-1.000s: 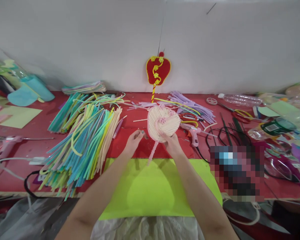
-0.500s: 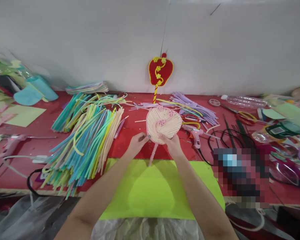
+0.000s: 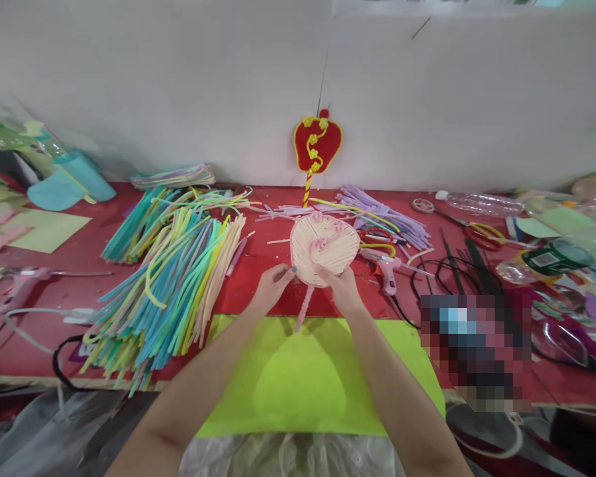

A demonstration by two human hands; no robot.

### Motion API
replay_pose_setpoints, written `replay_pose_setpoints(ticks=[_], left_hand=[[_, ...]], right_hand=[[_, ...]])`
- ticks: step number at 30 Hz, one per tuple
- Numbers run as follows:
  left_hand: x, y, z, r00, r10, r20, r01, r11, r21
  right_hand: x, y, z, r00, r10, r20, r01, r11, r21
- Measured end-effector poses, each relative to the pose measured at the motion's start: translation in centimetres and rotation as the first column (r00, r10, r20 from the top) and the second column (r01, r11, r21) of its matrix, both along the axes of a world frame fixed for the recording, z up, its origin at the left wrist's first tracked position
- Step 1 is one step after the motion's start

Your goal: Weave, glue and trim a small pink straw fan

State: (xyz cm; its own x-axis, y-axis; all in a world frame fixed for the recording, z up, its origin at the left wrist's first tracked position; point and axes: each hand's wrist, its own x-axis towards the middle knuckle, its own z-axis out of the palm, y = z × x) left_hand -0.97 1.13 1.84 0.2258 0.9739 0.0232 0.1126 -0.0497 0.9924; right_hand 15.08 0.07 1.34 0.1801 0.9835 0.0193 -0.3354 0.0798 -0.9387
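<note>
Over the desk (image 3: 14, 361), my right grip (image 3: 342, 285) pinches the fan (image 3: 302, 262), already with rim (image 3: 292, 245), handle (image 3: 304, 310) and flowers (image 3: 320, 244); whether my left grip (image 3: 274, 283) at its edge pinches, and what remains, I cannot tell.

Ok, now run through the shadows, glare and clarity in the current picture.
Head view: soft-edged shadows on the lime-green sheet, around a brighter middle; head view: bright glints along the clear bottle lying by the wall; head view: the fan's outline readable, its fine detail soft; head view: a pixelated block hiding whatever lies beneath.
</note>
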Motion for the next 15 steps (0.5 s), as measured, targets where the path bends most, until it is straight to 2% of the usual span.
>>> replay_pose_setpoints(ticks=[3,5,9,15], left_hand=[[0.3,0.1,-0.4,0.992,0.070,0.105,-0.066,0.997,-0.044],[0.4,0.2,-0.9,0.979,0.105,0.176,-0.088,0.991,-0.101],[0.3,0.3,-1.6,0.973,0.128,0.192,-0.091,0.977,-0.194],[0.0,0.3,-1.6,0.971,0.194,0.137,-0.170,0.970,-0.172]], right_hand=[[-0.1,-0.1,0.1,0.998,0.058,-0.033,-0.059,0.998,-0.020],[-0.2,-0.3,0.1,0.989,0.144,-0.013,-0.145,0.988,-0.048],[-0.2,-0.5,0.1,0.958,0.280,0.055,-0.275,0.958,-0.080],[-0.2,-0.4,-0.4,0.968,0.221,0.118,-0.211,0.973,-0.090]])
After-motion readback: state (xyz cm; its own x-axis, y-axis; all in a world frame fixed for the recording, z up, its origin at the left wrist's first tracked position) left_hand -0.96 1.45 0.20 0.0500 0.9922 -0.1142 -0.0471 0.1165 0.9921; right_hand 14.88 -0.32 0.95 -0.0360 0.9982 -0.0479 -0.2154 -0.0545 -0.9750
